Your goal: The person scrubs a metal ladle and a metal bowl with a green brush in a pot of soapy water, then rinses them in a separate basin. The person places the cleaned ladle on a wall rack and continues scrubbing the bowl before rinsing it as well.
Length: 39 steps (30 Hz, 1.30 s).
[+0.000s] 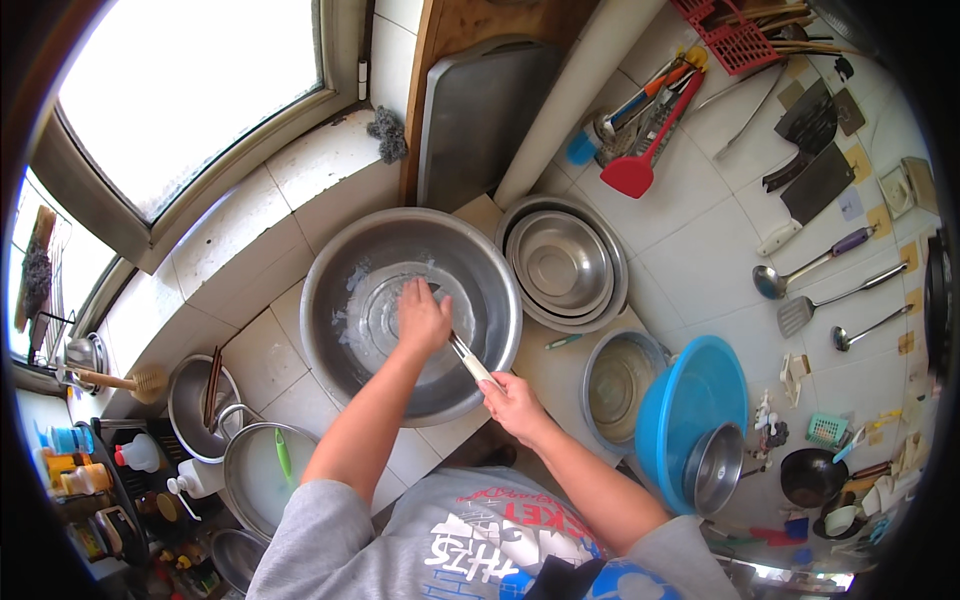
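Observation:
A large stainless steel basin point(322, 352) sits on the tiled counter, with shallow water and whitish suds in its bottom. My right hand point(517, 405) grips the white handle of a long metal kitchen utensil point(474, 366) over the basin's near right rim. The utensil slants down into the basin, and its head is mostly hidden. Over that head lies my left hand point(424, 315), its fingers together and its thumb apart. Whether the left fingers grip the metal or just rest on it is not visible.
Nested metal bowls point(562, 262) stand right of the basin, near a metal pot point(619, 390) and a tilted blue basin point(694, 405). At left are a pan of cloudy liquid point(262, 457) and a bowl with chopsticks point(202, 405). A cutting board point(480, 120) leans behind.

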Each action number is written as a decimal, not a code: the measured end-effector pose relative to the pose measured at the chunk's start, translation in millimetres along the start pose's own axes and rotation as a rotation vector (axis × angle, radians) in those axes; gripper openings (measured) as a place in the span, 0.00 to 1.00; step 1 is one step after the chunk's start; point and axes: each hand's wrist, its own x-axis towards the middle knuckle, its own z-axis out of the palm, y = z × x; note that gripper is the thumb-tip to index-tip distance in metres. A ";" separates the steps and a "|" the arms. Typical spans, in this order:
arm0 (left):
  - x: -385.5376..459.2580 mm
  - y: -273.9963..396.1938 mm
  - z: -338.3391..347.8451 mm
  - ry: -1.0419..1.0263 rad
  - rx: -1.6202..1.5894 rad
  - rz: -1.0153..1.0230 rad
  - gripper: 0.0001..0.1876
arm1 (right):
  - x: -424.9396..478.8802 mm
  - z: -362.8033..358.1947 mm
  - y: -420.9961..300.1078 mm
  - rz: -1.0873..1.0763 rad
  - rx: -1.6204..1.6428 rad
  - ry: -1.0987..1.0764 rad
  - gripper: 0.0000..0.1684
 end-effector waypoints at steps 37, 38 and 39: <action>-5.2 3.5 -18.4 -0.307 0.134 -0.173 0.43 | 1.1 2.7 7.1 -0.158 -0.508 0.059 0.23; 5.7 -14.1 -10.0 -0.273 0.095 -0.239 0.41 | -1.2 3.7 7.6 -0.165 -0.497 0.043 0.23; 20.3 -33.3 -9.6 -0.338 -0.047 -0.372 0.37 | -4.3 3.5 9.4 -0.171 -0.488 0.029 0.23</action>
